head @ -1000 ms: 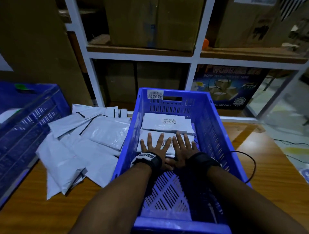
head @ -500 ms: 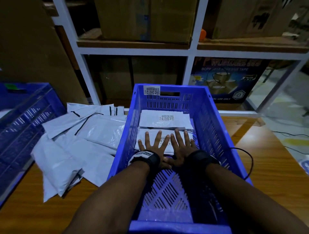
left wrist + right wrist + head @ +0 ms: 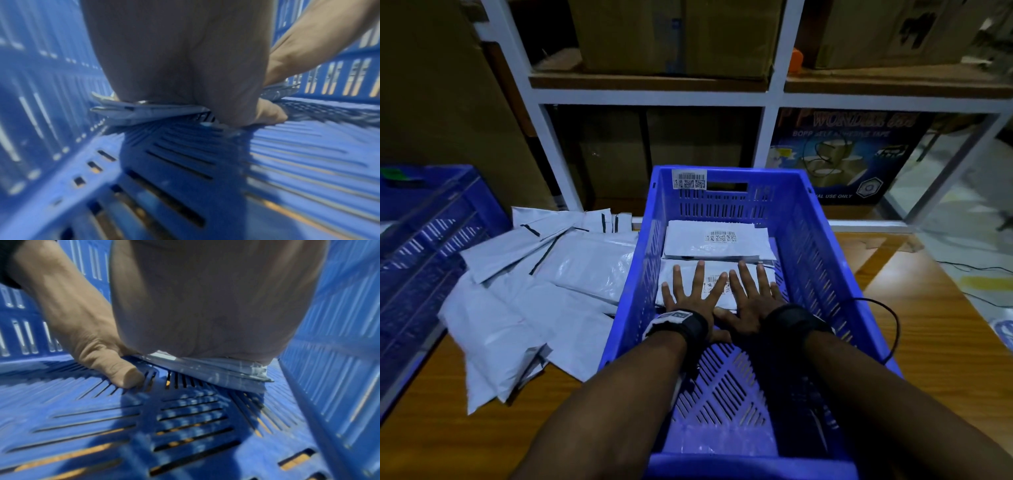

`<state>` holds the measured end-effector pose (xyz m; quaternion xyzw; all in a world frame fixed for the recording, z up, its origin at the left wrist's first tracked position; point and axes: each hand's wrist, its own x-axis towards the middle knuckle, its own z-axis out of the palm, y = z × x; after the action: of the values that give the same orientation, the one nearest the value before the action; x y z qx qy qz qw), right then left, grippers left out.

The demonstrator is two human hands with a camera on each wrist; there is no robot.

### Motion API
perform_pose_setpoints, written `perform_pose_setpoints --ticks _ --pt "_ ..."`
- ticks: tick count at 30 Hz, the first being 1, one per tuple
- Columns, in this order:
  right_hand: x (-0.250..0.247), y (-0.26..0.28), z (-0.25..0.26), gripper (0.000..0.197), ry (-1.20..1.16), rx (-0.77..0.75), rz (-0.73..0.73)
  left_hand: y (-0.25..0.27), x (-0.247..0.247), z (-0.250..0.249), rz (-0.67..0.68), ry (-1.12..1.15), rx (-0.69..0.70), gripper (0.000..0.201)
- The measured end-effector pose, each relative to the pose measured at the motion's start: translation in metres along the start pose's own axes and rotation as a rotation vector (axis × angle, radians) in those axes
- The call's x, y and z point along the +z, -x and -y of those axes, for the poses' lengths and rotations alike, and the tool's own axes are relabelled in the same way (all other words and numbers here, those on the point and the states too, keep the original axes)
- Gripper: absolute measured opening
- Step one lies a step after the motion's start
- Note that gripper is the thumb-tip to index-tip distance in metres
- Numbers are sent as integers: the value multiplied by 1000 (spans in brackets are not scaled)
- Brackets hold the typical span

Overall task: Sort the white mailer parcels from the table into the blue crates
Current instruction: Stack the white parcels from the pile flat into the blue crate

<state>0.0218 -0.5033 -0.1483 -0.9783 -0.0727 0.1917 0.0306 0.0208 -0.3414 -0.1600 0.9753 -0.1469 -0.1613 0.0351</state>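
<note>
both hands, left hand (image 3: 690,297) and right hand (image 3: 751,298), press flat with fingers spread on a mailer (image 3: 717,287) inside the blue crate (image 3: 822,260); few parcels are crated, and a heap of mailers (image 3: 544,294) waits on the table (image 3: 941,346).

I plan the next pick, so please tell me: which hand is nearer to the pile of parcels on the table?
Left. The left hand presses flat on a parcel inside the blue crate, on the side toward the pile. The right hand lies beside it, farther away.
</note>
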Motion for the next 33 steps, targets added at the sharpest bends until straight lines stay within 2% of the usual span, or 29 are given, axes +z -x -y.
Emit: perform_pose_setpoints --ticks 11,24,29,33 --pt "-3 5 1 100 -4 -4 13 1 2 -1 -11 -6 -28 133" --pt "-2 3 -1 101 -5 -9 13 -2 0 3 59 10 -19 131" --pt "-9 1 1 99 18 29 54 3 -17 2 133 23 -22 131" --pt "-33 3 3 87 -10 54 44 8 -43 -3 106 2 -31 131"
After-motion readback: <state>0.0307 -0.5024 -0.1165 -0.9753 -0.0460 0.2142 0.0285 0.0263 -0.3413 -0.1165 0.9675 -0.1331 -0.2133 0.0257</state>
